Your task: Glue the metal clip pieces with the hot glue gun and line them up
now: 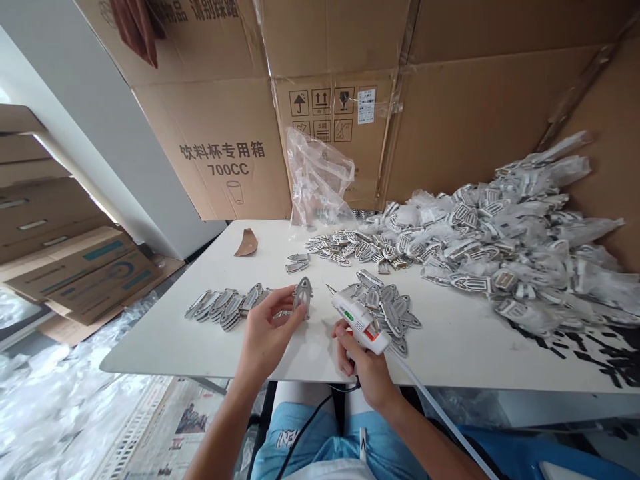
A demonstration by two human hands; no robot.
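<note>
In my left hand is a grey boat-shaped part, pinched upright between thumb and fingers above the table. My right hand grips a white hot glue gun, its metal tip pointing up and left towards the part, apart from it. A long white glue stick runs out of the gun's rear. Left of my left hand lies a row of overlapping grey parts. Close behind the glue gun sits a loose pile of similar parts.
Plastic-bagged parts are heaped at the right of the white table, near black strips. More loose parts lie farther back. Cardboard walls the rear; a clear bag and a brown scrap are before it.
</note>
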